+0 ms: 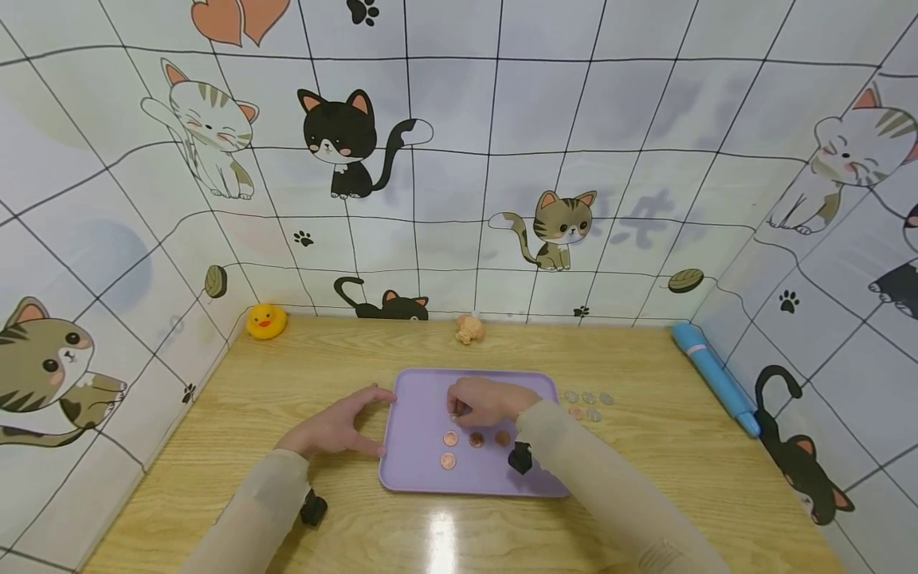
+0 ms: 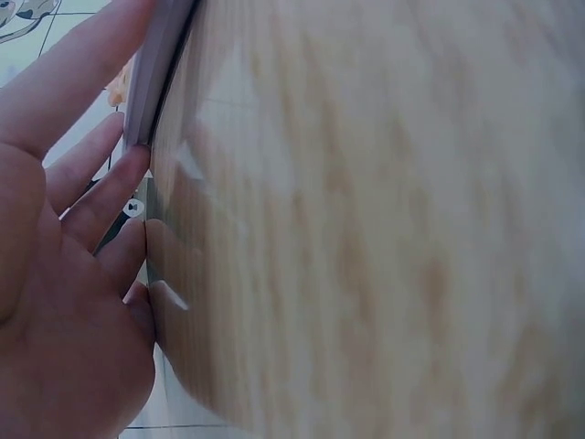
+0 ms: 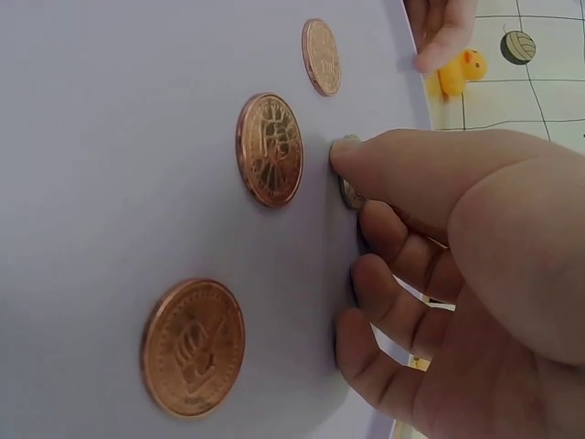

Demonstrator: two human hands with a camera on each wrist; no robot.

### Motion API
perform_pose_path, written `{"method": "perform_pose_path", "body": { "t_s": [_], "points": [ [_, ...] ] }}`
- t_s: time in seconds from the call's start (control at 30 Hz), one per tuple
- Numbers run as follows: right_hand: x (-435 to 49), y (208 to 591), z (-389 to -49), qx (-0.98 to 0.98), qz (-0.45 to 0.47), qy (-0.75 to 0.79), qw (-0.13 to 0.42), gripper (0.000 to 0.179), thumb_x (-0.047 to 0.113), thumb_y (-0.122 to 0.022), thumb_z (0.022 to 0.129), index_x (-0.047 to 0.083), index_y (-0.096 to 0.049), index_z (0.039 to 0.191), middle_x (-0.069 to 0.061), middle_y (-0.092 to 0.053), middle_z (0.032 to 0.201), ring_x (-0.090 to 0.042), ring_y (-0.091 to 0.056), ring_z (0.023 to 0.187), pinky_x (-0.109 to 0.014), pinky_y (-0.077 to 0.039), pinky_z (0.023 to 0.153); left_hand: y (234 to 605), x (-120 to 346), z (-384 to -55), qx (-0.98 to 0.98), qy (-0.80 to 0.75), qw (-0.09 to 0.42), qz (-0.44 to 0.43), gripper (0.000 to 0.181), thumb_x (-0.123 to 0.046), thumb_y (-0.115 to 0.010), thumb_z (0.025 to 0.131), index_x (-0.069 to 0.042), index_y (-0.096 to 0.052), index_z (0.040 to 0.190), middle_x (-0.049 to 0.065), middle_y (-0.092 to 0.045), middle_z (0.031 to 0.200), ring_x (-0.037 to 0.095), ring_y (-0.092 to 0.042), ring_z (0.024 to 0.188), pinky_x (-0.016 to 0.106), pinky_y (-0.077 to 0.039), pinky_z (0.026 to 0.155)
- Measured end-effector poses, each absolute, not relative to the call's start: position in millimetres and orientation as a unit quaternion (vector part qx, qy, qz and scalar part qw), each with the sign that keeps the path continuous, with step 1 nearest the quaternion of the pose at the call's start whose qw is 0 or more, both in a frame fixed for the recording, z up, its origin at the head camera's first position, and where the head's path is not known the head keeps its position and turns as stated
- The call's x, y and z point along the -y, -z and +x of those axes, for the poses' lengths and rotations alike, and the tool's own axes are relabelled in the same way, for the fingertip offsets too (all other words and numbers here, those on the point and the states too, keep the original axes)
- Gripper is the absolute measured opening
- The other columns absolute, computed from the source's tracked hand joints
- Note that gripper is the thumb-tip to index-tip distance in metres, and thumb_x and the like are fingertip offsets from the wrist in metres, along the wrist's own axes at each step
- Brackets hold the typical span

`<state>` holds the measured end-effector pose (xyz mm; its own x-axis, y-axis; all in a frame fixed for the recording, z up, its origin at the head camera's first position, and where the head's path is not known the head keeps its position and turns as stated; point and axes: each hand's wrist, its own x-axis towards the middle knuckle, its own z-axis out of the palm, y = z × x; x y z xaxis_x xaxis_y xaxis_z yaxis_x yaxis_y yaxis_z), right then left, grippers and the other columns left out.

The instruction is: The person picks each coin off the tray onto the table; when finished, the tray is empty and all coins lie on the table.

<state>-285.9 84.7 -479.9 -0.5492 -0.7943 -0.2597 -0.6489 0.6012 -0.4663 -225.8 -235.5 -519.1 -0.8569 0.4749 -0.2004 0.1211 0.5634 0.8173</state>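
Note:
A lilac tray lies on the wooden table, with several copper-coloured coins flat on it. In the right wrist view, three copper coins show large, one with a raised hand design. My right hand is over the tray and pinches a silver coin between thumb and forefinger, down at the tray's surface. The other fingers curl loosely beside it. My left hand rests at the tray's left rim, thumb and fingers spread and touching the edge. In the left wrist view, the left hand stands beside the tray's side.
Several silver coins and a copper one lie right of the tray. A yellow rubber duck sits back left, a small tan figure back centre, a blue pen-shaped object at right. Cat-printed cloth surrounds the table.

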Motion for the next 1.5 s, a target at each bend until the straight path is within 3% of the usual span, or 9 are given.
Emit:
{"method": "perform_pose_path", "body": {
  "t_s": [0.53,1.13,1.5],
  "points": [
    [-88.9,479.1,-286.8,-0.863,-0.432,0.161,0.206,0.010,0.008,-0.075,0.097,0.010,-0.067,0.104,-0.001,-0.064,0.096,-0.013,-0.054,0.087,-0.026,-0.049,0.080,517.6,234.3,-225.9,-0.859,-0.437,0.207,0.168,0.087,-0.034,-0.097,0.075,-0.026,-0.053,0.150,0.016,-0.020,0.174,0.045,-0.010,0.160,0.072,-0.008,0.125],
    [-87.1,478.7,-288.1,-0.872,-0.415,0.147,0.214,0.010,0.010,-0.075,0.095,0.012,-0.066,0.099,0.005,-0.058,0.091,-0.009,-0.049,0.083,-0.025,-0.045,0.077,516.5,234.6,-226.0,-0.857,-0.441,0.202,0.172,0.084,-0.029,-0.097,0.075,-0.025,-0.055,0.148,0.018,-0.021,0.174,0.047,-0.009,0.160,0.073,-0.006,0.124],
    [-87.6,481.0,-286.7,-0.871,-0.401,0.190,0.210,0.013,0.006,-0.078,0.090,0.010,-0.067,0.096,0.002,-0.065,0.090,-0.007,-0.053,0.081,-0.023,-0.049,0.075,520.5,234.8,-226.8,-0.861,-0.435,0.207,0.164,0.086,-0.033,-0.097,0.074,-0.028,-0.054,0.149,0.016,-0.019,0.175,0.044,-0.011,0.161,0.071,-0.008,0.125]
  ]
}}
